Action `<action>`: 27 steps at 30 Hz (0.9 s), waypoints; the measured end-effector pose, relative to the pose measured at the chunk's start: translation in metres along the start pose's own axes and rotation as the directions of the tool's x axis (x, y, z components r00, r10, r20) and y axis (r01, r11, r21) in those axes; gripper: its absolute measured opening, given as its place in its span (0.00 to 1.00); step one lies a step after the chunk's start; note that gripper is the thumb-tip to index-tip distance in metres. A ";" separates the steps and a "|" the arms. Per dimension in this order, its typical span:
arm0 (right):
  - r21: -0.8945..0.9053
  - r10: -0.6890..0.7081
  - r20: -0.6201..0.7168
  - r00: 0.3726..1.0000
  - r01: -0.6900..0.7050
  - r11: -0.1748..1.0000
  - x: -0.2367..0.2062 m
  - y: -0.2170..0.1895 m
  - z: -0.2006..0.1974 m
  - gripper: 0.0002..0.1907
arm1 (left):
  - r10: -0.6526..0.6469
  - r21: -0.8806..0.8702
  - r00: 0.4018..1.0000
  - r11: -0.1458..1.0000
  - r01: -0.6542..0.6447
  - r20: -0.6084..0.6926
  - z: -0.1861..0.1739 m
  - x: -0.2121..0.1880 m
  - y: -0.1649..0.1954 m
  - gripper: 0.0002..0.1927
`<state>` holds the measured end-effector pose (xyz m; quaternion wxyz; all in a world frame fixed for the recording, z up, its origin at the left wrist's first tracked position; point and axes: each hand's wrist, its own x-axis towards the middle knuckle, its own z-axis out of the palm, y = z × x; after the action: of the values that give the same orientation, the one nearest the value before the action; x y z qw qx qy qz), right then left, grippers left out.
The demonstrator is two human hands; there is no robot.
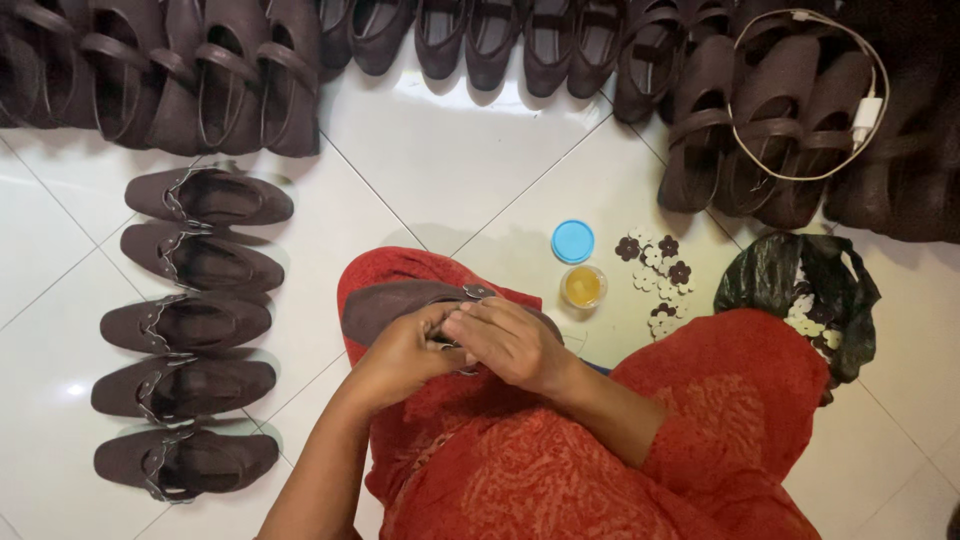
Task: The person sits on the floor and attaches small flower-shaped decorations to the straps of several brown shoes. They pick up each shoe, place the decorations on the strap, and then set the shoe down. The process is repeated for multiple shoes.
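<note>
A white tiled floor fills the view, glossy, with thin grey joints. Along the top edge runs a long row of dark brown shoes; a white cable with a small plug lies looped over those at the right. Down the left, five more shoes lie side by side, each with a metal trim at the opening.

The person sits on the floor in a red patterned garment. Near the knee stand a small jar of yellow stuff and its blue lid just beside it — then a scatter of small flower pieces, white and brown, and a black bag with more of them inside.

A brown shoe rests on the lap, toe to the left. The left hand curls around its opening from below, fingers bent in a hold. The right hand lies over the same spot, fingers pinched narrow on the edge — what it grips there I cannot tell.
</note>
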<state>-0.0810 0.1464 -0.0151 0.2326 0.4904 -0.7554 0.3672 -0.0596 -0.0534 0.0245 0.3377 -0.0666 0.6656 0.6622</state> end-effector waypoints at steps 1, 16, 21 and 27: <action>0.017 0.014 -0.004 1.000 -0.014 1.000 0.000 0.000 0.001 0.24 | 0.002 -0.016 1.000 1.000 -0.001 0.009 -0.001 0.000 0.000 0.27; -0.191 -0.071 0.125 0.990 0.094 0.977 -0.067 -0.002 -0.028 0.19 | -0.118 -0.008 0.990 0.993 0.117 -0.080 -0.006 0.004 -0.003 0.35; -0.152 0.087 0.332 0.939 -0.038 0.988 -0.088 -0.010 -0.039 0.16 | -0.088 -0.023 0.994 0.996 0.087 -0.063 -0.005 0.006 -0.008 0.35; -0.138 0.131 0.282 0.950 -0.095 0.986 -0.088 -0.010 -0.032 0.17 | -0.067 -0.132 0.997 0.989 0.061 -0.035 -0.006 0.007 -0.014 0.35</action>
<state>-0.0364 0.2191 -0.0549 0.1274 0.4798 -0.8292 0.2569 -0.0600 -0.0583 0.0081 0.3404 -0.1230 0.6249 0.6918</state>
